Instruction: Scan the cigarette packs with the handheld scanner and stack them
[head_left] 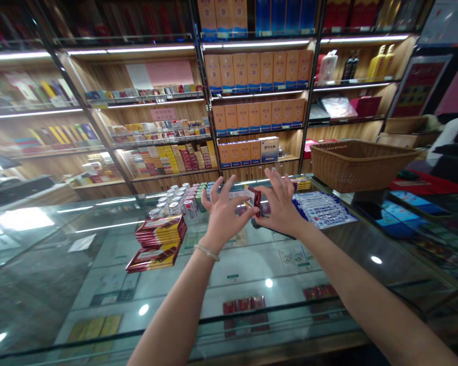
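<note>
Above the glass counter, my left hand (227,211) and my right hand (280,206) meet at a small dark red packet (256,198). Thumb and forefinger of my right hand pinch its right side, while the thumb and forefinger of my left hand touch its left part. The other fingers of both hands are spread. Left of my left hand lie stacks of red and yellow packets (160,231) on the glass. Behind them stand small capped containers (175,201). Blue and white packets (320,208) lie to the right of my right hand.
A brown wicker basket (354,165) sits on the counter's back right. Blue mats or packs (397,218) are nearer on the right. Behind the glass counter (252,269) rise wooden shelves (259,91) with orange boxes and bottles. A paper slip (82,243) lies at left.
</note>
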`<state>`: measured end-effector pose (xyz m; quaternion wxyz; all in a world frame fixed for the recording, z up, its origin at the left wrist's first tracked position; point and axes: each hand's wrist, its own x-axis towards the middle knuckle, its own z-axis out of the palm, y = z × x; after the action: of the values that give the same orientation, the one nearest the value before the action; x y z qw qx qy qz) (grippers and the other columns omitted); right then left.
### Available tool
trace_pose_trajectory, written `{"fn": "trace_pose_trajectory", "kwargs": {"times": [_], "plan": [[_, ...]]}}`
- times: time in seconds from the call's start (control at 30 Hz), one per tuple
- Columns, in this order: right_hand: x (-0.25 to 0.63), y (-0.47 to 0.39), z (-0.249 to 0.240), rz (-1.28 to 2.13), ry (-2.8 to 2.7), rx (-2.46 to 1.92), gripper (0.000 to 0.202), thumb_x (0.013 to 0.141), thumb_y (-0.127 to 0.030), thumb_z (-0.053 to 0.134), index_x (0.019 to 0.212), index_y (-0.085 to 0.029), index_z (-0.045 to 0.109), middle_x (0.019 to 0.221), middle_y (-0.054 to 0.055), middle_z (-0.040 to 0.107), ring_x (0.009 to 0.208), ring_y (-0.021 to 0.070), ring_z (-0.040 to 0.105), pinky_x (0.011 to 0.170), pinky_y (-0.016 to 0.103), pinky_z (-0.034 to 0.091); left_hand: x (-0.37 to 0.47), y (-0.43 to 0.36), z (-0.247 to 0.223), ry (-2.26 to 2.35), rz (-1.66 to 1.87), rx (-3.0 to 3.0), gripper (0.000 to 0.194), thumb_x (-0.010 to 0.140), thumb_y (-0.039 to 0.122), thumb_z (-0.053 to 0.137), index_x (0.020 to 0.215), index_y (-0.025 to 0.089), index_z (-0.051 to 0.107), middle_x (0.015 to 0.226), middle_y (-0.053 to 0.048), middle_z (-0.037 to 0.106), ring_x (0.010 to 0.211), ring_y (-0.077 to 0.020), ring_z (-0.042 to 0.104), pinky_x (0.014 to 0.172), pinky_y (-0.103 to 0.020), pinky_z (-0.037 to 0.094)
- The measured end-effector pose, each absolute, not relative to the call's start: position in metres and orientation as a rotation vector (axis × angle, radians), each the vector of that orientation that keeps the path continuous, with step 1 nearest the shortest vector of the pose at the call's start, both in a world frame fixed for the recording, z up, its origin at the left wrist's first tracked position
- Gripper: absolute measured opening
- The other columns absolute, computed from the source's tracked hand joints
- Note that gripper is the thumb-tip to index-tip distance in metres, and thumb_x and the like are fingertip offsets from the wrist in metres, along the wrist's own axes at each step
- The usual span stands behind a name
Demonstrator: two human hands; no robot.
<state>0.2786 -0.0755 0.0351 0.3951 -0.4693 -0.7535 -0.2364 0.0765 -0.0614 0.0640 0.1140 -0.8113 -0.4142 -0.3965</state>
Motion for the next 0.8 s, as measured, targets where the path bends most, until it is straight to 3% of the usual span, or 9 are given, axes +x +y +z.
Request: {"fn": "trace_pose_trajectory", "kwargs": {"times": [0.2, 0.43, 0.8], "plan": [[0.272, -0.072, 0.029, -0.583, -1.949, -1.203, 0.06, 0.084, -0.043, 0.07, 0.139, -0.027, 0.051, 0.178, 0.01, 0.012, 0.163, 0.0381, 0.012, 0.128, 0.065, 0.011, 0.079, -0.062, 0.061, -1.217, -1.163, -2.388, 0.031, 0.085, 0.061, 0.076, 0.093, 0.032, 0.084, 0.163, -0.003, 0.05, 0.155, -0.0423, 0.029, 0.125, -0.074, 0.004], [0.267, -0.073, 0.028, -0.613, -1.949, -1.179, 0.056, 0.088, -0.039, 0.067, 0.141, -0.026, 0.053, 0.177, 0.012, 0.017, 0.163, 0.0372, 0.016, 0.128, 0.064, 0.013, 0.082, -0.061, 0.059, -1.237, -1.234, -2.317, 0.019, 0.088, 0.044, 0.075, 0.078, 0.029, 0.081, 0.161, 0.0, 0.052, 0.153, -0.0403, 0.031, 0.124, -0.075, 0.009], [0.275, -0.067, 0.028, -0.615, -1.909, -1.245, 0.058, 0.087, -0.045, 0.071, 0.139, -0.023, 0.055, 0.177, 0.015, 0.014, 0.162, 0.0393, 0.016, 0.127, 0.066, 0.012, 0.077, -0.04, 0.052, -1.362, -1.419, -2.348, 0.021, 0.091, 0.037, 0.066, 0.082, 0.029, 0.082, 0.158, 0.001, 0.055, 0.153, -0.0366, 0.031, 0.126, -0.066, 0.025]]}}
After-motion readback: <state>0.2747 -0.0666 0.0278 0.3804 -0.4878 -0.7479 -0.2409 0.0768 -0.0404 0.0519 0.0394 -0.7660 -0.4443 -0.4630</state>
